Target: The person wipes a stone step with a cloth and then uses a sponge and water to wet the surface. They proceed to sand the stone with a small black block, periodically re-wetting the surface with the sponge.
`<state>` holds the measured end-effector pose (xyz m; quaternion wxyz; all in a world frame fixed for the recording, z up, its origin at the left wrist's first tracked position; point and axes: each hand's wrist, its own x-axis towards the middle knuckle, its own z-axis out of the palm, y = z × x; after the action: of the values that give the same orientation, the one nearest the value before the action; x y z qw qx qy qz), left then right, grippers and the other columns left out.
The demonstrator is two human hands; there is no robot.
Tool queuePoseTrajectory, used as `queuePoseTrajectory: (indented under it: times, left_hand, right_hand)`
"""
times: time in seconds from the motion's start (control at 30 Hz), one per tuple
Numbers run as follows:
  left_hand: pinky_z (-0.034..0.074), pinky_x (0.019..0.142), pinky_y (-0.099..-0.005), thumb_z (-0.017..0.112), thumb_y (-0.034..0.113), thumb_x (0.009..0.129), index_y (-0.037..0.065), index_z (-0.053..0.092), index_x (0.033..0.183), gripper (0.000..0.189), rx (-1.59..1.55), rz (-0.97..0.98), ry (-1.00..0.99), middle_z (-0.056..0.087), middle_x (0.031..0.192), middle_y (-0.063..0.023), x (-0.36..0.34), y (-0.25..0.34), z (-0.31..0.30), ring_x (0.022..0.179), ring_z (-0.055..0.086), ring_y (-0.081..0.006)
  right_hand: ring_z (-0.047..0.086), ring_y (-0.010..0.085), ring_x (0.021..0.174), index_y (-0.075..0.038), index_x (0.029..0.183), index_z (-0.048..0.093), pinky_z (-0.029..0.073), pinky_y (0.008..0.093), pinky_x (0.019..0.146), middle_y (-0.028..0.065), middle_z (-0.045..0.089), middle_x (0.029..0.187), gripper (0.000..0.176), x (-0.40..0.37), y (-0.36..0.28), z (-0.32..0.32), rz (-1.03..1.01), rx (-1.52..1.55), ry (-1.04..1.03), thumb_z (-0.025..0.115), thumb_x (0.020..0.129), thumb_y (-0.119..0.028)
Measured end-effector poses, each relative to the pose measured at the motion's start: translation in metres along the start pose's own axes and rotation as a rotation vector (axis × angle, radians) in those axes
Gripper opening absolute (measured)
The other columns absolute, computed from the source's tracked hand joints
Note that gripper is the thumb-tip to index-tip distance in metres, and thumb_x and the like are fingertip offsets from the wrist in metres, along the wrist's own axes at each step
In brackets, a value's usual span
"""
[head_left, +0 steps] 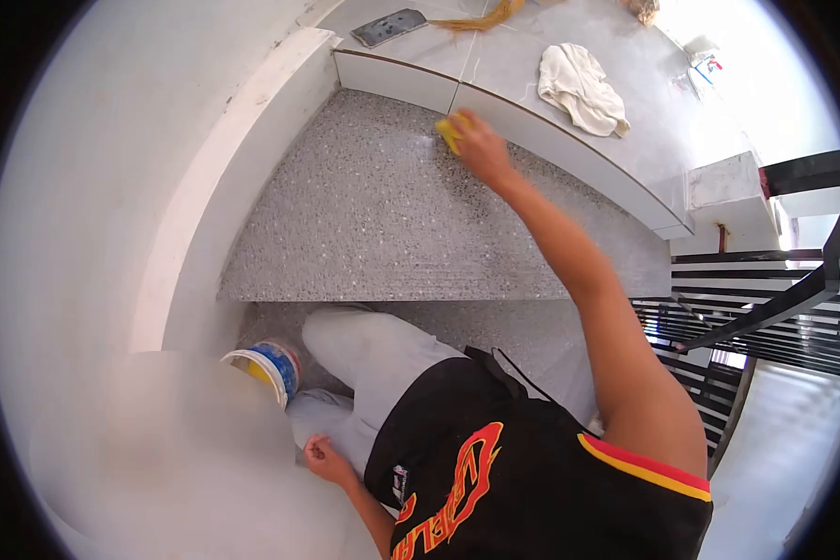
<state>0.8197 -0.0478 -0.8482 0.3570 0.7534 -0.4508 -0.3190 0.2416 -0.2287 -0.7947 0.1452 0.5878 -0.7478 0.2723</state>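
Observation:
My right hand (483, 149) is stretched far forward and closed on a yellow sponge (450, 133). The sponge presses against the speckled grey stone step (364, 205), close to the white riser (551, 138) at its back edge. A darker, wet-looking patch shows on the stone around it. Low on the left, my left hand (321, 457) is beside my leg, its fingers loosely curled with nothing visible in them. Near my knee stands a white and blue bucket (276, 366), with something yellow partly visible inside.
On the upper tiled landing (504, 56) lie a crumpled white cloth (582, 90), a dark flat float-like tool (388, 27) and a straw-coloured brush head (483, 17). Black metal railing (747, 271) runs along the right. A white wall (93, 187) bounds the left side.

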Motion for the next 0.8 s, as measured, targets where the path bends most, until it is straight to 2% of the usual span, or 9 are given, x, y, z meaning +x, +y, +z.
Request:
queuePoseTrajectory:
  times: [0.13,0.27,0.4,0.47,0.53,0.63,0.67,0.73,0.8]
  left_hand:
    - [0.049,0.067,-0.026,0.052,0.011,0.089,-0.004,0.056,0.092,0.016,0.012,0.008,-0.027,0.063,0.081,-0.0124,-0.001,0.003,-0.001,0.071,0.059,-0.0166]
    - [0.048,0.066,-0.0252,0.053,0.011,0.09,-0.004,0.056,0.092,0.016,0.014,-0.054,0.027,0.063,0.082,-0.0119,-0.004,0.013,0.003,0.07,0.059,-0.0159]
    - [0.048,0.065,-0.0253,0.053,0.011,0.09,-0.004,0.057,0.093,0.016,0.032,-0.037,0.014,0.063,0.081,-0.0118,-0.004,0.007,0.004,0.07,0.059,-0.0157]
    - [0.048,0.064,-0.0247,0.053,0.011,0.089,-0.003,0.057,0.094,0.015,0.022,-0.027,0.021,0.062,0.081,-0.0109,-0.004,0.011,0.007,0.069,0.058,-0.0155]
    - [0.048,0.064,-0.0248,0.053,0.011,0.089,-0.003,0.057,0.094,0.015,0.019,-0.038,0.028,0.062,0.08,-0.0107,-0.004,0.013,0.009,0.069,0.058,-0.0158]
    - [0.048,0.065,-0.0248,0.053,0.011,0.089,-0.003,0.057,0.094,0.015,0.008,-0.03,0.026,0.062,0.081,-0.0106,-0.002,0.011,0.011,0.069,0.058,-0.0159]
    - [0.048,0.065,-0.0248,0.053,0.011,0.089,-0.003,0.057,0.094,0.015,0.001,-0.02,0.016,0.062,0.081,-0.0107,-0.002,0.009,0.011,0.07,0.058,-0.0157]
    - [0.049,0.066,-0.025,0.053,0.011,0.089,-0.003,0.057,0.094,0.015,-0.001,-0.017,0.0,0.062,0.082,-0.0111,-0.002,0.01,0.009,0.071,0.058,-0.0157]
    - [0.049,0.066,-0.0253,0.053,0.011,0.09,-0.003,0.057,0.094,0.015,-0.004,-0.007,-0.022,0.062,0.082,-0.0114,-0.001,0.009,0.007,0.071,0.058,-0.0157]
  right_hand:
    - [0.058,0.0291,0.098,-0.01,0.106,0.06,0.052,0.0407,0.073,0.0126,0.055,0.118,0.022,0.052,-0.04,0.063,-0.145,-0.084,-0.037,0.054,0.086,-0.017]
    - [0.054,0.0259,0.101,-0.008,0.101,0.062,0.05,0.037,0.08,0.0092,0.056,0.112,0.021,0.058,-0.02,0.081,-0.339,-0.247,-0.165,0.053,0.083,-0.014]
    - [0.054,0.0252,0.099,-0.004,0.087,0.066,0.049,0.0372,0.08,0.0068,0.058,0.102,0.016,0.011,0.038,0.038,-0.254,-0.255,-0.178,0.054,0.078,-0.01]
    - [0.055,0.0259,0.1,-0.004,0.088,0.067,0.05,0.0383,0.08,0.0073,0.06,0.1,0.016,-0.015,0.053,0.003,-0.161,-0.45,-0.394,0.054,0.079,-0.009]
    - [0.056,0.0272,0.102,-0.004,0.089,0.067,0.05,0.0394,0.079,0.009,0.06,0.104,0.015,-0.018,0.054,-0.023,0.11,-0.539,-0.723,0.056,0.078,-0.006]
    - [0.055,0.0311,0.103,-0.005,0.09,0.067,0.05,0.0397,0.081,0.0118,0.06,0.105,0.017,-0.006,0.04,-0.058,0.253,-0.593,-0.815,0.056,0.076,-0.005]
    - [0.055,0.0311,0.103,-0.005,0.09,0.067,0.05,0.0397,0.081,0.0118,0.06,0.105,0.017,-0.008,0.046,-0.056,0.251,-0.594,-0.814,0.056,0.076,-0.005]
    - [0.054,0.0352,0.103,-0.003,0.095,0.065,0.048,0.0396,0.084,0.016,0.059,0.105,0.022,-0.025,0.062,-0.044,0.056,-0.043,-0.23,0.057,0.075,-0.003]
    - [0.054,0.0362,0.1,-0.003,0.097,0.063,0.048,0.0401,0.083,0.0175,0.058,0.104,0.024,-0.05,0.077,-0.02,0.064,-0.022,-0.146,0.056,0.074,-0.001]
